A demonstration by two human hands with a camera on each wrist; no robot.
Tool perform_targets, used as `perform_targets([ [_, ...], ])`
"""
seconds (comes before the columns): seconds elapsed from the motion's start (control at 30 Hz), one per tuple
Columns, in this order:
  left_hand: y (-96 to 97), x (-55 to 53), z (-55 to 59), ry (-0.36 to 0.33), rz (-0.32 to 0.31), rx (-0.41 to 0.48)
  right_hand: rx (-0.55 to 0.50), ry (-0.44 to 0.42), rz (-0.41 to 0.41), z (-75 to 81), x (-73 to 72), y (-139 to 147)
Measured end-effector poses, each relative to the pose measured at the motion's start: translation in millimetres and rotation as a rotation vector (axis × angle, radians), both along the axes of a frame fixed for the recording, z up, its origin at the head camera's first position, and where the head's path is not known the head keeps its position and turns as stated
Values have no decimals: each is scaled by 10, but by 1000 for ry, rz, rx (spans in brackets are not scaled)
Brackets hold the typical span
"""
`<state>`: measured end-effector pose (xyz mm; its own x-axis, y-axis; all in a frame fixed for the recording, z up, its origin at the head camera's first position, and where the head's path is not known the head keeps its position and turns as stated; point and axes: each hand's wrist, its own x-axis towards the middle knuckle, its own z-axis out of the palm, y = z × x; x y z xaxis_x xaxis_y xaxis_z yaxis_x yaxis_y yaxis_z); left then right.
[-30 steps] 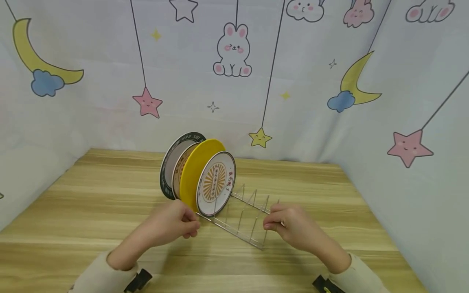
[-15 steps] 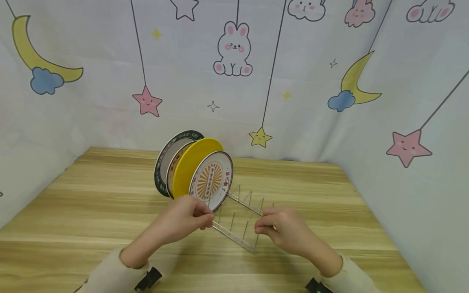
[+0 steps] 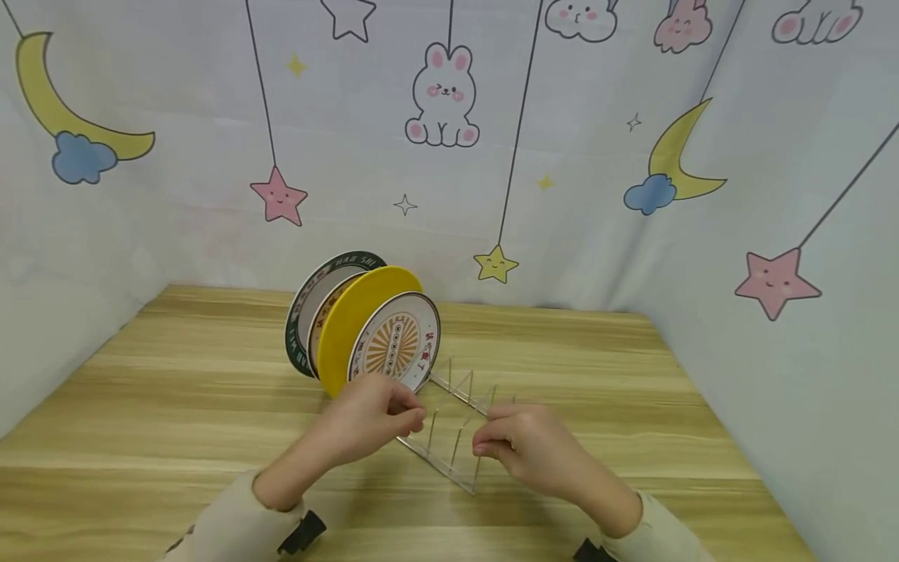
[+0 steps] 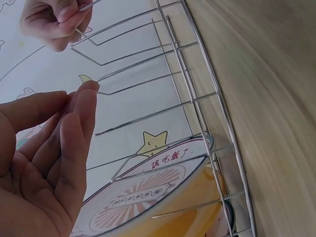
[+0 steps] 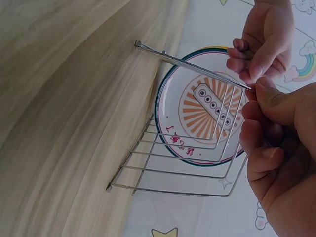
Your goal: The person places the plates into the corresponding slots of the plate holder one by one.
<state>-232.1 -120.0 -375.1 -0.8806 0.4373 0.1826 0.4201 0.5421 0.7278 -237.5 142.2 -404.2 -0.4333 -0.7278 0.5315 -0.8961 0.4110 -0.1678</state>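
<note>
A wire dish rack (image 3: pixel 435 460) stands on the wood-grain table, holding several upright plates at its far left end. The nearest is a white plate (image 3: pixel 396 339) with an orange sunburst print; behind it are a yellow plate (image 3: pixel 337 343), a tan-patterned plate and a dark-green-rimmed plate (image 3: pixel 298 320). My right hand (image 3: pixel 530 445) pinches a wire at the rack's near right end, seen between thumb and forefinger in the right wrist view. My left hand (image 3: pixel 368 421) hovers over the rack's front side, before the white plate, its fingers loosely bent with nothing between them.
The table (image 3: pixel 175 484) ends at a white cloth backdrop (image 3: pixel 337 156) printed with moons, stars and a rabbit. More cloth walls flank both sides. Vacant wire slots (image 4: pixel 143 64) fill the rack between the white plate and my right hand.
The rack and plates have shifted left, and the rack's right end has come nearer to me, along with my right hand. My left hand has moved right along the rack's front side.
</note>
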Motion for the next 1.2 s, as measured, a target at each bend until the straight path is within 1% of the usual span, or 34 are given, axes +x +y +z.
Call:
perform_targets([
  [0.2,34,-24,-29,17,22,-35,8,-9,-1,2,26,-86],
  [0.37,34,-35,-19,27,59,-62,7,-5,5,5,38,-143],
  [0.47,37,-39,-18,45,83,-84,14,0,6,11,49,-182],
  [0.6,49,-34,-14,76,112,-111,29,-19,-1,24,74,-231],
  [0.87,64,10,-2,89,149,-139,16,-71,7,21,83,-248],
  [0.93,60,18,-13,98,153,-141,11,-107,22,20,74,-230],
  [1.07,56,19,-46,116,154,-139,3,-245,46,36,44,-170],
  [1.2,55,18,-59,114,149,-132,-9,-379,34,54,-12,-74],
])
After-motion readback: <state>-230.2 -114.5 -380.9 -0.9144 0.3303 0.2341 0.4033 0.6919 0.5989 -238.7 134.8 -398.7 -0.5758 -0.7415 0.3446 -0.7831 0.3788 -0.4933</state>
